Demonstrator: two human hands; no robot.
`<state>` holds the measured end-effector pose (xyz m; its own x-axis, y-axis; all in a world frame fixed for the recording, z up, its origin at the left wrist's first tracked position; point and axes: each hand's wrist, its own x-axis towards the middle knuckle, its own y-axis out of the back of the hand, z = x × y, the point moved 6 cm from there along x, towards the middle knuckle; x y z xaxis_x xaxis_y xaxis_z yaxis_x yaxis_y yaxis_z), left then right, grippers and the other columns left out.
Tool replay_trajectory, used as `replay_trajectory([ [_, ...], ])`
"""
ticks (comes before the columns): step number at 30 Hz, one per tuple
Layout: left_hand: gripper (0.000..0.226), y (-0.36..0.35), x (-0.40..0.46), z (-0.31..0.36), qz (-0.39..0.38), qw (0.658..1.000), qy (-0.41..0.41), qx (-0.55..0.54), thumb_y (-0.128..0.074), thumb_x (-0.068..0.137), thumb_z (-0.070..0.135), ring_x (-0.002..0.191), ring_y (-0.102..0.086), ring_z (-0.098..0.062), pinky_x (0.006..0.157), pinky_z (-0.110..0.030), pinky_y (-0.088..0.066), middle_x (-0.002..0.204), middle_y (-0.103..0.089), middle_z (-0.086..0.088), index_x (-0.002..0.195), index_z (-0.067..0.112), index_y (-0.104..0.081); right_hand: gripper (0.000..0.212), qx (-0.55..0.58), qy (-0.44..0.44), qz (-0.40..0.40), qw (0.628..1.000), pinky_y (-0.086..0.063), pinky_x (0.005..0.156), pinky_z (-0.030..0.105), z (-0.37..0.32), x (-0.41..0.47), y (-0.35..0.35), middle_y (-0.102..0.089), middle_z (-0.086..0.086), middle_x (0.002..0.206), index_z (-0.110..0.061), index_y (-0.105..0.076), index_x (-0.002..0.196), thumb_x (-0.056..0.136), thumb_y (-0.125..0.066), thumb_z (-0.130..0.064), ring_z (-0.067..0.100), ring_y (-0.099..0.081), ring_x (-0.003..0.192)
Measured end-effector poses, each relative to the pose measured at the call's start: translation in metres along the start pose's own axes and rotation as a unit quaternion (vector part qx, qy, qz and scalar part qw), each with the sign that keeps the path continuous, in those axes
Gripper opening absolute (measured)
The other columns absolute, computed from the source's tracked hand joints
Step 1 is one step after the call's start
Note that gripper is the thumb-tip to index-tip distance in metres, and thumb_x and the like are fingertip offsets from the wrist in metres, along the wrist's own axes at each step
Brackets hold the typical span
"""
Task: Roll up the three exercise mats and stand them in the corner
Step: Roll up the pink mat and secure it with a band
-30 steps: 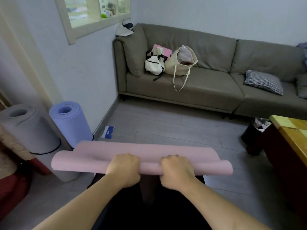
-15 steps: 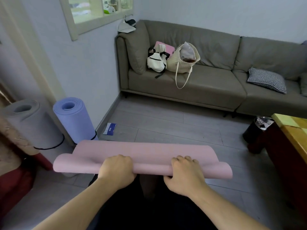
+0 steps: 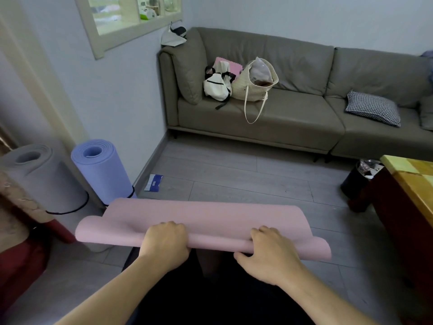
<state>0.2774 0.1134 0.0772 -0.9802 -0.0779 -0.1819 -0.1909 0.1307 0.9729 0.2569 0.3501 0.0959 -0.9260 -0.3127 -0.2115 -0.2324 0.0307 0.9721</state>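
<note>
Both hands, left hand (image 3: 165,242) and right hand (image 3: 269,254), grip the pink mat (image 3: 206,221), fingers curled on its roll. Blue packet (image 3: 153,182) on floor: print unreadable.

Three exercise mats, two hands, two bags, one cushion.

Mats: two rolled and standing at the near left, a grey mat (image 3: 35,174) and a blue mat (image 3: 103,167), plus one pink mat (image 3: 206,216) lying partly rolled in the near middle. One left hand (image 3: 165,242) and one right hand (image 3: 269,254) rest on it. On the far sofa (image 3: 304,118): one white backpack (image 3: 216,84), one cream tote bag (image 3: 255,83), one checked cushion (image 3: 372,110). One black bin (image 3: 356,181) at the right.
</note>
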Motion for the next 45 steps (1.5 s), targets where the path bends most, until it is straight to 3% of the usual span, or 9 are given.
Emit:
replay_trajectory([
  [3, 0.025, -0.001, -0.001, 0.001, 0.003, 1.0, -0.002, 0.007, -0.052, 0.094, 0.035, 0.097, -0.069, -0.023, 0.07, -0.032, -0.043, 0.108, -0.07, 0.001, 0.11, 0.023, -0.065, 0.05, -0.054, -0.009, 0.036, 0.998, -0.042, 0.086, 0.043, -0.003, -0.008, -0.006, -0.058, -0.003, 0.108, -0.024, -0.058, 0.109, 0.09, -0.044, -0.068, 0.026, -0.054, 0.106],
  [12, 0.028, -0.001, 0.003, -0.002, 0.011, 1.0, 0.009, -0.011, -0.053, 0.092, 0.042, 0.099, -0.07, -0.022, 0.076, -0.032, -0.049, 0.109, -0.072, 0.001, 0.11, 0.025, -0.067, 0.026, -0.042, 0.002, 0.043, 0.998, -0.038, 0.067, 0.037, 0.001, 0.001, -0.003, -0.068, -0.004, 0.101, -0.024, -0.051, 0.094, 0.094, -0.052, -0.05, 0.023, -0.064, 0.093],
  [18, 0.026, -0.002, 0.002, 0.0, 0.005, 1.0, 0.004, 0.006, -0.053, 0.092, 0.04, 0.095, -0.071, -0.022, 0.072, -0.032, -0.046, 0.105, -0.073, 0.002, 0.108, 0.026, -0.067, 0.043, -0.065, 0.045, 0.061, 0.995, -0.044, 0.088, 0.043, -0.014, -0.003, -0.009, -0.059, 0.002, 0.113, -0.02, -0.056, 0.116, 0.091, -0.054, -0.055, 0.028, -0.056, 0.108],
  [27, 0.023, 0.001, -0.005, -0.002, -0.01, 1.0, 0.025, -0.014, -0.054, 0.091, 0.038, 0.096, -0.069, -0.021, 0.07, -0.031, -0.043, 0.105, -0.072, 0.002, 0.105, 0.026, -0.067, 0.032, -0.043, 0.044, 0.091, 0.994, -0.04, 0.059, 0.037, -0.025, -0.007, -0.02, -0.063, -0.002, 0.077, -0.022, -0.05, 0.086, 0.082, -0.061, -0.052, 0.024, -0.061, 0.07],
  [29, 0.023, 0.001, -0.007, -0.003, -0.003, 0.999, 0.028, -0.034, -0.055, 0.09, 0.039, 0.096, -0.067, -0.021, 0.069, -0.031, -0.042, 0.105, -0.07, 0.003, 0.105, 0.025, -0.066, 0.026, -0.043, 0.042, 0.088, 0.994, -0.04, 0.061, 0.036, -0.022, -0.002, -0.015, -0.069, -0.002, 0.084, -0.023, -0.051, 0.088, 0.088, -0.056, -0.048, 0.025, -0.066, 0.076],
  [34, 0.03, -0.004, -0.019, 0.004, 0.102, 0.992, -0.016, -0.069, -0.072, 0.06, 0.035, 0.073, -0.056, -0.029, 0.064, -0.039, -0.047, 0.08, -0.059, -0.006, 0.079, 0.015, -0.06, 0.013, -0.048, 0.03, 0.043, 0.997, -0.047, 0.069, 0.036, -0.019, 0.009, -0.008, -0.074, 0.0, 0.095, -0.025, -0.056, 0.091, 0.091, -0.055, -0.038, 0.029, -0.07, 0.087],
  [37, 0.035, -0.004, -0.031, 0.016, 0.15, 0.986, -0.037, -0.066, -0.072, 0.057, 0.027, 0.072, -0.05, -0.03, 0.066, -0.043, -0.046, 0.08, -0.052, -0.007, 0.083, 0.015, -0.053, 0.011, -0.048, -0.001, 0.023, 0.999, -0.043, 0.066, 0.035, -0.017, 0.013, -0.004, -0.073, 0.0, 0.09, -0.023, -0.064, 0.09, 0.087, -0.056, -0.03, 0.03, -0.064, 0.078],
  [41, 0.038, -0.009, -0.026, 0.021, 0.115, 0.991, -0.049, -0.057, -0.08, 0.055, 0.025, 0.061, -0.051, -0.027, 0.058, -0.04, -0.045, 0.069, -0.052, -0.004, 0.077, 0.017, -0.05, 0.011, -0.062, -0.01, 0.016, 0.998, -0.041, 0.063, 0.034, -0.012, 0.017, -0.001, -0.071, -0.001, 0.085, -0.023, -0.065, 0.086, 0.084, -0.056, -0.028, 0.029, -0.054, 0.07],
  [45, 0.015, -0.001, -0.008, 0.018, 0.03, 0.999, -0.038, -0.001, -0.063, 0.089, 0.031, 0.089, -0.067, -0.024, 0.072, -0.035, -0.047, 0.098, -0.069, -0.002, 0.099, 0.02, -0.059, 0.009, -0.066, 0.023, 0.061, 0.996, -0.038, 0.063, 0.035, -0.013, 0.013, -0.009, -0.069, -0.001, 0.082, -0.025, -0.06, 0.079, 0.081, -0.064, -0.033, 0.029, -0.063, 0.076],
])
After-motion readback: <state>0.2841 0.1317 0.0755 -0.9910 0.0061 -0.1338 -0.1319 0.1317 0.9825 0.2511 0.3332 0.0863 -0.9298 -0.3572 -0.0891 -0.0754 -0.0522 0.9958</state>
